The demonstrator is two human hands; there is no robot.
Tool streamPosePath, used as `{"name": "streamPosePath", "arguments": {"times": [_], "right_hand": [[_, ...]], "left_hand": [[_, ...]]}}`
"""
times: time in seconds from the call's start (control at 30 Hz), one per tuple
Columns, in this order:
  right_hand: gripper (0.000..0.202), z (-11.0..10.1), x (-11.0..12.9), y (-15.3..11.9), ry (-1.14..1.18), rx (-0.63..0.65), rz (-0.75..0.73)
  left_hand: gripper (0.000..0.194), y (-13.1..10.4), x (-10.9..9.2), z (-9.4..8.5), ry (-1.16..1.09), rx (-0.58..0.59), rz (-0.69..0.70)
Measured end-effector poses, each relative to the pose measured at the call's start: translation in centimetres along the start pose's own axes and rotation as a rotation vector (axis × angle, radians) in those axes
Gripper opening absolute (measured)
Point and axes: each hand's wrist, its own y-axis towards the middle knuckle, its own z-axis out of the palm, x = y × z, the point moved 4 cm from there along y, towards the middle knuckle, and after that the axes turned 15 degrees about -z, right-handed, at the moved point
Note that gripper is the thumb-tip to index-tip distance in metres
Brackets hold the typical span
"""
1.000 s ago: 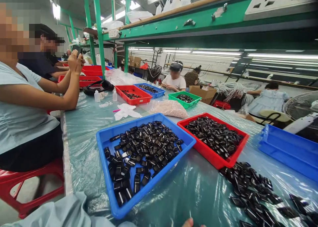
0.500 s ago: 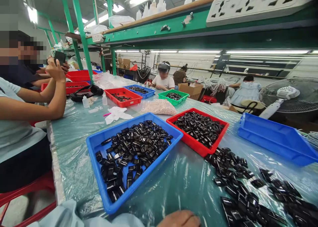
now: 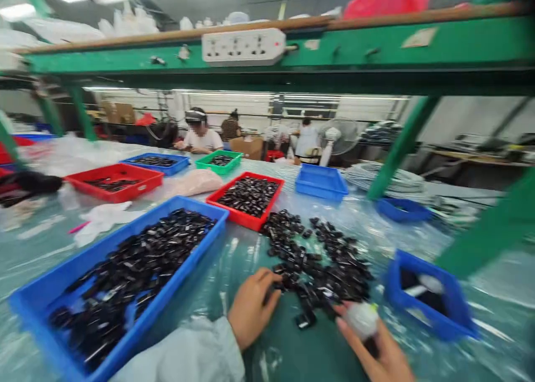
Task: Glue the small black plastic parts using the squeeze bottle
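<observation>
My left hand [image 3: 253, 306] is at the near-left edge of a loose pile of small glossy black plastic pieces [image 3: 334, 265]. Its thumb and fingers are pinched round a dark piece [image 3: 270, 294], partly hidden by them. Right of it, my right hand [image 3: 384, 348] grips a whitish, rounded, bottle-like thing [image 3: 361, 319], smeared by motion. The right fingertips reach the near side of the pile, beside a black piece that I cannot make out well. A large blue tray [image 3: 221, 212] of the same black pieces stands to the left.
A red tray [image 3: 261, 221] of black pieces stands behind the pile, with a blue tray [image 3: 321, 189] to its right. Near my right hand is a small blue bin [image 3: 434, 326] with dark and white items. A green post [image 3: 485, 226] slants at right; a power strip [image 3: 243, 46] hangs on the shelf.
The view has swung to the right. Both hands are now at the black pile, the right one holding the whitish thing; earlier only part of one hand showed at the bottom edge.
</observation>
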Motion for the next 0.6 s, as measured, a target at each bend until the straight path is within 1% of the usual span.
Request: {"name": "streamPosePath", "arguments": {"times": [0.03, 0.1, 0.23, 0.43, 0.6], "right_hand": [[0.036, -0.4, 0.0, 0.0, 0.004, -0.015, 0.016], [0.035, -0.4, 0.2, 0.0, 0.022, -0.024, 0.043], [0.034, 0.3, 1.2, -0.3, 0.069, 0.011, 0.074], [0.030, 0.5, 2.4, -0.8, 0.093, 0.043, 0.116], [0.028, 0.6, 2.5, -0.7, 0.084, 0.101, 0.112]], "left_hand": [[0.021, 0.6, 0.0, 0.2, -0.013, 0.009, -0.019], [0.019, 1.6, 0.2, 0.8, -0.017, 0.015, -0.041], [0.020, 2.8, 0.5, 1.7, 0.020, 0.011, -0.046], [0.014, 2.8, 0.4, 1.9, 0.053, 0.027, -0.016], [0.024, 2.3, 0.0, 2.0, 0.056, 0.023, 0.039]]}}
